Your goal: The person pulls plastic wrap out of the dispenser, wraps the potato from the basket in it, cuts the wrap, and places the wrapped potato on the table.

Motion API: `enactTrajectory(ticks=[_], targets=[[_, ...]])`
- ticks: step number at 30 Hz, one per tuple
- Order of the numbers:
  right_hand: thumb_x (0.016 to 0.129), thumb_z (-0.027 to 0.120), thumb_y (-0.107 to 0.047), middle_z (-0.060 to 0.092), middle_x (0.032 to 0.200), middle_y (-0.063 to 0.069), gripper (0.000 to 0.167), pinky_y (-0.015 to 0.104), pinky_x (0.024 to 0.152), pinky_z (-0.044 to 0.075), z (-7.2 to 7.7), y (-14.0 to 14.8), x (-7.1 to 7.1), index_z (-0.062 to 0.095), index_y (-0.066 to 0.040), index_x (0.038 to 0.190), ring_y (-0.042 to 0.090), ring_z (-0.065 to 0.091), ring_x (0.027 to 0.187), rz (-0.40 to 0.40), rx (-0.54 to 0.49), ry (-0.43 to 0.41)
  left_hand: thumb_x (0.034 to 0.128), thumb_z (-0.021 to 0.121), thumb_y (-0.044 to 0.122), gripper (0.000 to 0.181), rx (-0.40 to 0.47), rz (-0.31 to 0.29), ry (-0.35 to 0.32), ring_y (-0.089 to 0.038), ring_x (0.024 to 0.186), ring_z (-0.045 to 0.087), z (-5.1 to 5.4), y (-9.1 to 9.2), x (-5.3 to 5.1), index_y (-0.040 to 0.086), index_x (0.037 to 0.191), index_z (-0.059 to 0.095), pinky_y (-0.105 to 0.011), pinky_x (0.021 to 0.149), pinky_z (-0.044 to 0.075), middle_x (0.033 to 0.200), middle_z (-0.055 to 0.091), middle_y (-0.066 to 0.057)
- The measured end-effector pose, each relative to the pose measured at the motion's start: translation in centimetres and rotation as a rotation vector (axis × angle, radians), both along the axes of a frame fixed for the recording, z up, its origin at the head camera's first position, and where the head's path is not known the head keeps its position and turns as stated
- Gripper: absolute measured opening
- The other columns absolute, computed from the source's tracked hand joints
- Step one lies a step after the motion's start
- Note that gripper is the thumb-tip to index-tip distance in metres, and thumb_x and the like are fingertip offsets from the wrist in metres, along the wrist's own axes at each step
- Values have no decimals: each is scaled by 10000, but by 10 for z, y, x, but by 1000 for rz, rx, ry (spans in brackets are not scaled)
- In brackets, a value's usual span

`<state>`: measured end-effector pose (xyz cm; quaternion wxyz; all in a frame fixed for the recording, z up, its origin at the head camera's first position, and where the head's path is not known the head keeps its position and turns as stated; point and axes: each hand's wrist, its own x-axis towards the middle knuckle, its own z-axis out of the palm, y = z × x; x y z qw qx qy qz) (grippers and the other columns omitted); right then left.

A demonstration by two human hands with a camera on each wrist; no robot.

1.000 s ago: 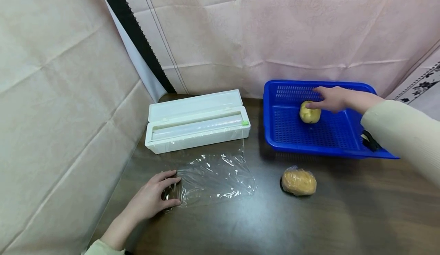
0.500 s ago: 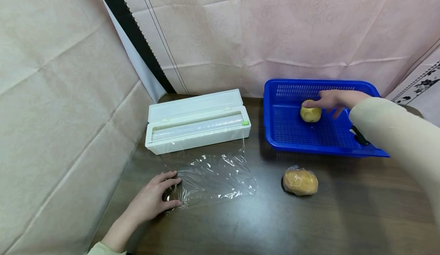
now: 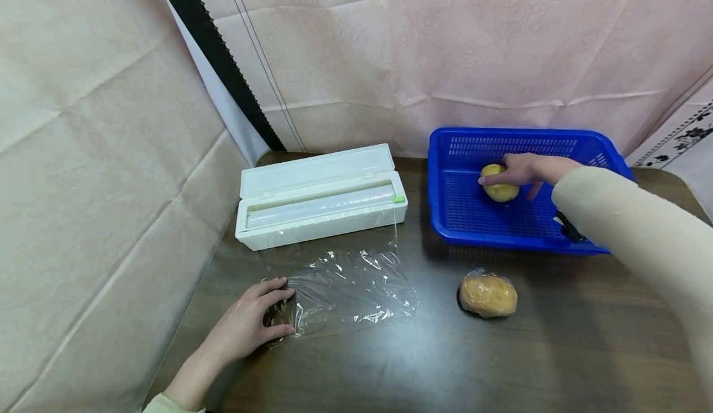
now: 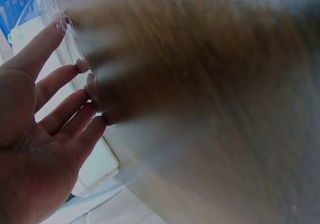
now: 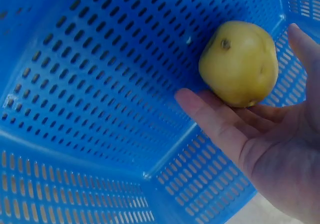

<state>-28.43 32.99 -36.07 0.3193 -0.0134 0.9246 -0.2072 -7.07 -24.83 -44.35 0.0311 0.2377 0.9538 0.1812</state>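
In the head view my left hand rests its fingertips on the near left edge of a sheet of clear cling film, fingers spread. The left wrist view shows the film's edge at those fingertips. My right hand reaches into the blue basket at a yellow potato. Seen from the right wrist, the potato sits between the spread fingers and thumb, some fingers behind it. Whether they bear its weight is hard to see. The film runs up to a white dispenser box with its lid raised.
A film-wrapped yellow potato lies on the dark wooden table, in front of the basket. Inside the dispenser sits a film roll, with a green slider at its right end. Pale cloth hangs behind and at left.
My right hand has come down and left onto the potato, its thumb now crossing it, and the potato has shifted slightly left. The left hand and film have stayed put.
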Motion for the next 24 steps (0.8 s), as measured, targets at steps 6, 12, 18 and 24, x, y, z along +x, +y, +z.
enactTrajectory(ticks=[6,12,18,24], targets=[[1022,651,-537,464,1282,387,845,512,735,653,-6,-9,1,364,155,1413,528,536,1169,30,30,33,793,953,367,647,-1,-6,12,-422,1370,580,0,0,0,86,1335,739,-598,1049,529,1488,622,-155],[995,721,-446,491,1241,388,840,521,739,652,-6,-18,1,344,157,1443,514,583,1111,97,108,76,811,942,381,641,-5,-7,-4,-427,1373,575,2,0,-1,98,1348,733,-596,1060,521,1493,618,-148],[951,784,-348,515,1213,385,823,475,732,653,-7,-21,-3,372,159,1453,466,615,1045,159,124,102,819,936,389,633,-10,-6,-7,-429,1373,573,3,0,0,101,1346,734,-597,1060,519,1494,618,-143],[950,787,-353,531,1247,380,847,447,712,644,4,-19,-5,372,161,1480,440,623,1025,201,89,131,829,930,382,629,-15,-6,-6,-423,1380,569,2,0,0,99,1354,730,-592,1065,518,1500,615,-142]])
